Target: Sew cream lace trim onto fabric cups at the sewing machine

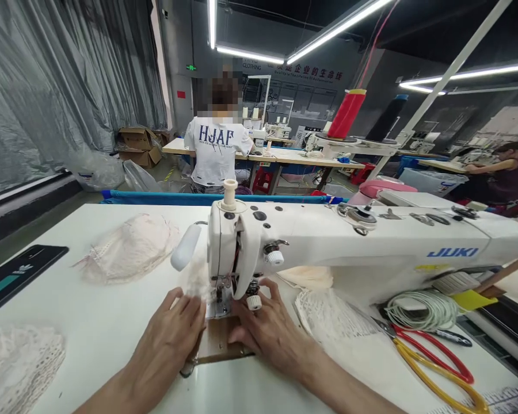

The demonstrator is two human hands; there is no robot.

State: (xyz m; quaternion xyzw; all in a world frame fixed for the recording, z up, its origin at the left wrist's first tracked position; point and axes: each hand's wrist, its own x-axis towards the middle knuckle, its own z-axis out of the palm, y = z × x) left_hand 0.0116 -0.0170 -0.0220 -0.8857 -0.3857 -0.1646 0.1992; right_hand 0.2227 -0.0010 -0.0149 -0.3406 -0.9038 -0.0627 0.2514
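Observation:
My left hand (175, 325) rests left of the needle, its bent fingers pressed together on the edge of a cream lace fabric (195, 271). This fabric lies beside and behind the presser foot (219, 296) of a white sewing machine (319, 230). Right of the foot, my right hand (274, 330) reaches under the machine head. Its thumb stands apart from its bent fingers over the brown metal needle plate (218, 339), with no cloth visible between them. The machine head and a tension knob (254, 302) partly hide the right fingertips.
Lace pieces lie at the left (129, 247), near left (21, 365) and right (328, 313). Yellow-and-red-handled scissors (435, 362) and coiled cord (422, 310) lie at right. A black ruler-like board (21, 273) lies at the left edge. Another person (218, 146) works ahead.

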